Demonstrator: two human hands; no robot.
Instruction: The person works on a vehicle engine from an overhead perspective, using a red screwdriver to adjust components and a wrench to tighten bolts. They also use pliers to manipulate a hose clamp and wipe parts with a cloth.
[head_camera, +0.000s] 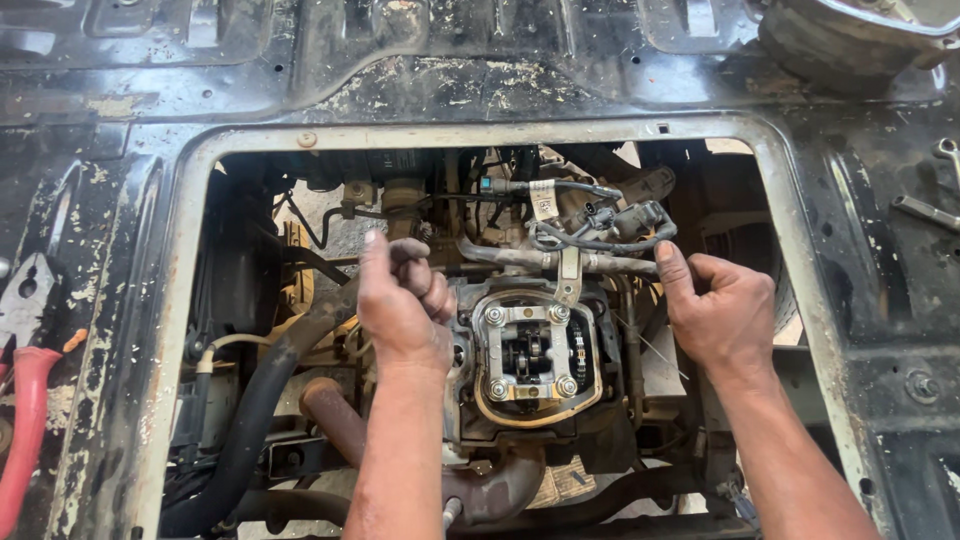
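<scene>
I look down through a rectangular opening in a dirty black metal floor panel (500, 90) at an engine. Its uncovered cylinder head (535, 352) sits in the middle, showing a cam sprocket, chain and bolt heads. My left hand (405, 300) is curled at the head's left side, fingers bent around something I cannot make out beside a grey metal pipe (520, 258). My right hand (715, 310) rests at the head's right side, fingers spread, thumb touching the pipe's right end. Black wiring with connectors (610, 225) runs just above both hands.
A thick black hose (255, 400) and a rusty exhaust pipe (335, 415) lie lower left. Red-handled pliers (25, 400) rest on the panel at the far left. Spanners (930, 210) lie on the panel at the right. The opening's metal rim (800, 260) surrounds the work area.
</scene>
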